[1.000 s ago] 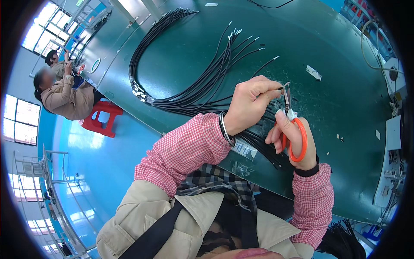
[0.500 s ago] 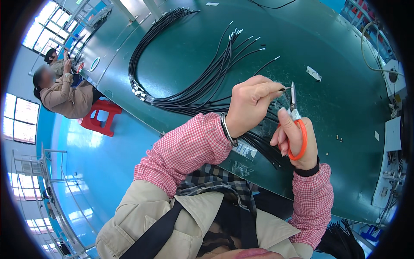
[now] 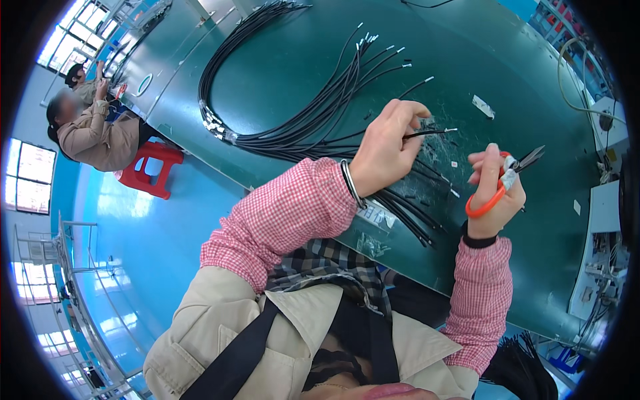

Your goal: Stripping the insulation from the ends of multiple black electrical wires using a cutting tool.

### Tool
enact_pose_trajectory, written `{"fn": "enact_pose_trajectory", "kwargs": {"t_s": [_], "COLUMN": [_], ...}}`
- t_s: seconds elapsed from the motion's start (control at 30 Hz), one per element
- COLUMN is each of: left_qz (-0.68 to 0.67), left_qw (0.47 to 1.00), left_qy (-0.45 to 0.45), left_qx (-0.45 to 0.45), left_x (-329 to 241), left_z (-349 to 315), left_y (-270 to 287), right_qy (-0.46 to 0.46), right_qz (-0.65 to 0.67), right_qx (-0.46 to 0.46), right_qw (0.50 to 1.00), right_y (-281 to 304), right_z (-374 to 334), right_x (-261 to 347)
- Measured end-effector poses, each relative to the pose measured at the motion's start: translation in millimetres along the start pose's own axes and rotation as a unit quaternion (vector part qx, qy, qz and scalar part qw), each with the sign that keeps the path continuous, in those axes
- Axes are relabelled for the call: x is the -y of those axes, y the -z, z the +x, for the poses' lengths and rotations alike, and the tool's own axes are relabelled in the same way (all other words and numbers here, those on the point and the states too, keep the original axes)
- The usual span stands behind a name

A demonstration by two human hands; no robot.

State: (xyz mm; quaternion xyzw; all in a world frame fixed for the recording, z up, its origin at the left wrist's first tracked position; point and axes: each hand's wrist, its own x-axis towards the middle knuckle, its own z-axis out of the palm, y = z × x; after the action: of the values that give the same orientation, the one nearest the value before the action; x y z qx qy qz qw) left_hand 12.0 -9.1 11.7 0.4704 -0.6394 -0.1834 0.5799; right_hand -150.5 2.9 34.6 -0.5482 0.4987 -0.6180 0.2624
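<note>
My left hand is closed on a black cable, whose pale stripped end sticks out to the right of the fingers. In my right hand is a pair of scissors with orange handles, a pale wrap near the pivot and blades pointing up and right, apart from the cable. A bundle of black cables curves over the green table, white-tipped ends fanned out beyond my left hand. More cable ends lie between my hands and the near table edge.
Clear scraps and cut bits litter the green table. A white label strip lies at the far right, near white equipment along the right edge. Two people sit at the far left by a red stool.
My right hand has drawn the scissors away to the right, off the cable end. The left fingers have shifted, and the cable's end now shows pale and bare.
</note>
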Motion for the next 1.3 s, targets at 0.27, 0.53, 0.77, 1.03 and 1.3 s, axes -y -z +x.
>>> {"fn": "enact_pose_trajectory", "kwargs": {"t_s": [0.27,0.53,0.77,1.03,1.3], "left_qz": [0.156,0.271,0.351,0.367,0.324], "left_qw": [0.983,0.952,0.926,0.916,0.931], "left_qy": [-0.034,-0.008,0.064,0.007,0.073], "left_qx": [0.086,0.145,0.121,0.158,0.151], "left_x": [43.2,48.7,62.0,61.4,64.1], "left_z": [-17.7,-27.2,-19.4,-24.2,-18.4], "left_y": [54.3,76.7,86.1,87.1,90.3], "right_qy": [-0.029,-0.086,-0.132,-0.094,-0.192], "right_qz": [-0.059,-0.049,-0.041,-0.107,-0.038], "right_qx": [-0.019,-0.019,0.02,0.138,0.096], "right_qw": [0.998,0.995,0.99,0.98,0.976], "right_y": [22.0,26.2,30.4,24.6,25.6], "right_z": [23.6,28.3,29.0,27.2,29.8], "right_x": [-52.3,-65.2,-68.5,-78.4,-77.2]}}
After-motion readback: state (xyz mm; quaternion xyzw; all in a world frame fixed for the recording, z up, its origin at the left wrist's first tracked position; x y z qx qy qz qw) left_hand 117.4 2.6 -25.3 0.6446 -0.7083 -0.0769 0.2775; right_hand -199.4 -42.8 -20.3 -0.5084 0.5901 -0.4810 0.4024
